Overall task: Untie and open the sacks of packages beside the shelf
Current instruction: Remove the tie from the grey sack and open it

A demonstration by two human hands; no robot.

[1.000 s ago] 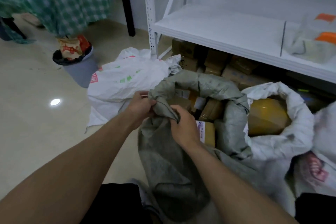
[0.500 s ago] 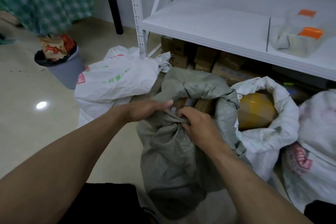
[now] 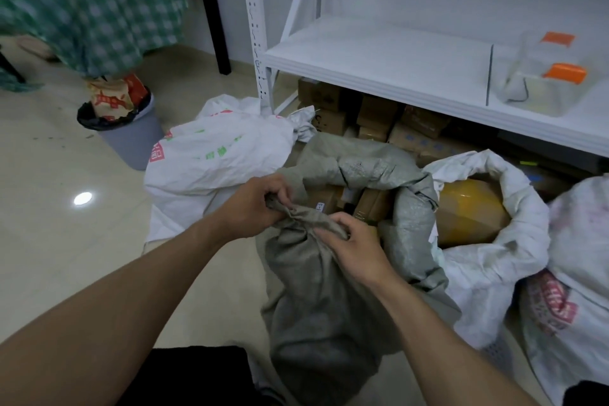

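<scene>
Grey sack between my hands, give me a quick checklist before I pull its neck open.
1. Left hand grips the bunched neck of the grey sack: ok.
2. Right hand pinches the neck from the other side: ok.
3. Tie undone: cannot tell; the neck is bunched and no string shows.
4. Sack standing upright on the floor: ok.
5. Room on its right: not ok; an open white sack stands close on that side.

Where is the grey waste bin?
Head view, left side: the grey waste bin stands on the floor just left of the white printed sack, below the checked cloth.
</scene>
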